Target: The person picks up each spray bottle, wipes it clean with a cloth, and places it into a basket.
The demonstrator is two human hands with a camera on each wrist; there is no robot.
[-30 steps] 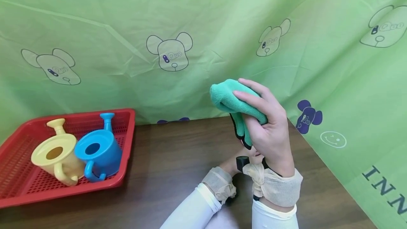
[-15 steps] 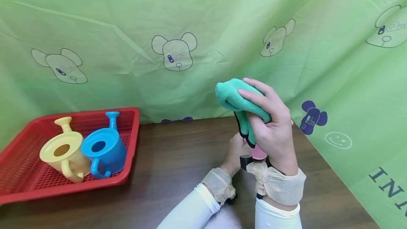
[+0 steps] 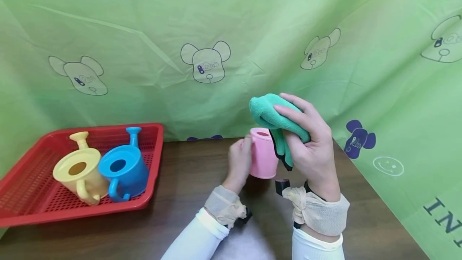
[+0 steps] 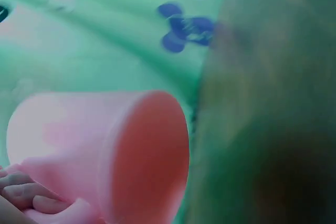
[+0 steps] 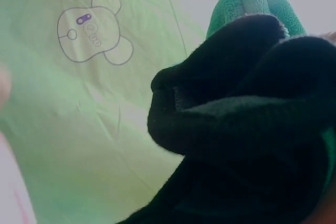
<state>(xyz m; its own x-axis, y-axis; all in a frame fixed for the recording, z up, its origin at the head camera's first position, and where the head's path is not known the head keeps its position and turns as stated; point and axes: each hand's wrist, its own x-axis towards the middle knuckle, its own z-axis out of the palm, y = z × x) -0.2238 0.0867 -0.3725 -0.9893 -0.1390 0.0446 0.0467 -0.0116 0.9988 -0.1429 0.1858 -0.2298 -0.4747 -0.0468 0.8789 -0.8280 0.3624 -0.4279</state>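
In the head view my left hand grips the handle of a pink watering can, which it holds over the table. The left wrist view has the pink can with its hollow round end toward the table and my curled fingers at the handle. Its spout is out of sight. My right hand holds a folded teal cloth with black edging, raised just right of the can. Up close in the right wrist view, the cloth shows a dark, shadowed underside.
At the left, a red basket contains a yellow watering can and a blue watering can. The brown table ends against a green printed curtain behind and to the right.
My left hand has come out from behind the right hand, moving left and bringing the pink can into view. The right hand keeps its hold on the cloth. The head view has shifted slightly.
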